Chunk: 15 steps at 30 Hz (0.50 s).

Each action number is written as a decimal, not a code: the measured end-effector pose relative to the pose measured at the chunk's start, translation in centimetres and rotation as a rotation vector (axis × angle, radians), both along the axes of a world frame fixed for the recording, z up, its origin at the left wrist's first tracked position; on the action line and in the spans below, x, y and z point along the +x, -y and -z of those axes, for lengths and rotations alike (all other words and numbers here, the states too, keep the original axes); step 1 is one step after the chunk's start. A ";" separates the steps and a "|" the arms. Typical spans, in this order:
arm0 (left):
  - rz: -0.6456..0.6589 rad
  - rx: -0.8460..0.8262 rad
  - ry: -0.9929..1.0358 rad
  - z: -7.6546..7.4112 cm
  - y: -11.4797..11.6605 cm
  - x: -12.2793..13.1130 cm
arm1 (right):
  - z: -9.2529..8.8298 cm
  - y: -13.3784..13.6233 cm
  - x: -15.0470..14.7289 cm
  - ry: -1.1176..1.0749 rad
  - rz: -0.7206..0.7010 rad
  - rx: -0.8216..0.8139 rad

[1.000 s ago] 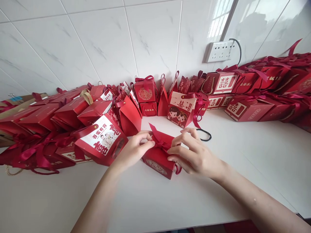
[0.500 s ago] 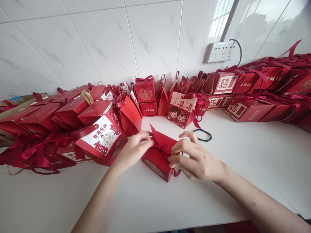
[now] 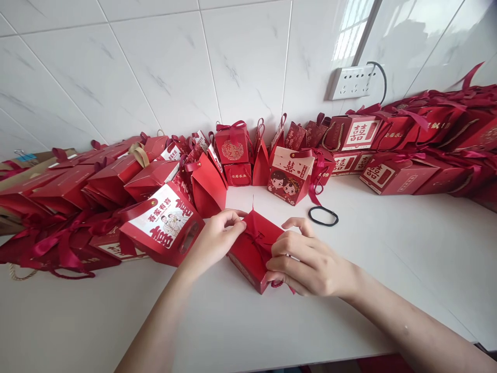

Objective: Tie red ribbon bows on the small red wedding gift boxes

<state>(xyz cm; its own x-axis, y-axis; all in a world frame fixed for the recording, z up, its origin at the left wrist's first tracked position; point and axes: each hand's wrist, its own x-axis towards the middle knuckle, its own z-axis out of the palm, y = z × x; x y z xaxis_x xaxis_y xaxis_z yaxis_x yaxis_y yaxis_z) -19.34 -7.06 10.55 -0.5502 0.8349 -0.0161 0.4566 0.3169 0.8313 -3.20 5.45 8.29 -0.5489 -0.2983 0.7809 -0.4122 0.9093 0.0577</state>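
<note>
Mid-frame, our left hand (image 3: 220, 235) pinches the red box (image 3: 247, 255) — our right hand (image 3: 310, 263) curls at its right end, grip unclear.

On the white counter (image 3: 407, 259), a red gift box (image 3: 245, 256) tied with ribbon (image 3: 255, 235) is held by the left hand (image 3: 220, 235) at its left corner and the right hand (image 3: 310, 261) at its right end. Beyond are a black band (image 3: 323, 224) and a cartoon-couple box (image 3: 284, 182); more red boxes (image 3: 73, 186) line the tiled wall (image 3: 155, 67).
</note>
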 end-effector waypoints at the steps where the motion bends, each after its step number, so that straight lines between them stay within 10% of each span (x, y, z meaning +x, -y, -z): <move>1: -0.004 -0.001 0.000 0.0 0.0 0.0 | 0.0 0.1 0.0 -0.001 -0.004 -0.003; 7: 0.015 0.020 0.048 0.2 -0.1 0.0 | -0.1 0.3 0.3 0.020 -0.053 -0.094; 15: 0.081 0.052 0.091 0.4 -0.1 0.0 | -1.3 -1.1 0.6 0.471 0.112 -0.629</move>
<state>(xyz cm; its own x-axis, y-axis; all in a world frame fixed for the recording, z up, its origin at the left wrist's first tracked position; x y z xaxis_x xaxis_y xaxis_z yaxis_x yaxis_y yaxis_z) -19.36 -6.93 10.18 -0.4793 0.8774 -0.0189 0.4006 0.2380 0.8848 -2.55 6.54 9.62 -0.8642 0.1981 0.4626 -0.1695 0.7509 -0.6383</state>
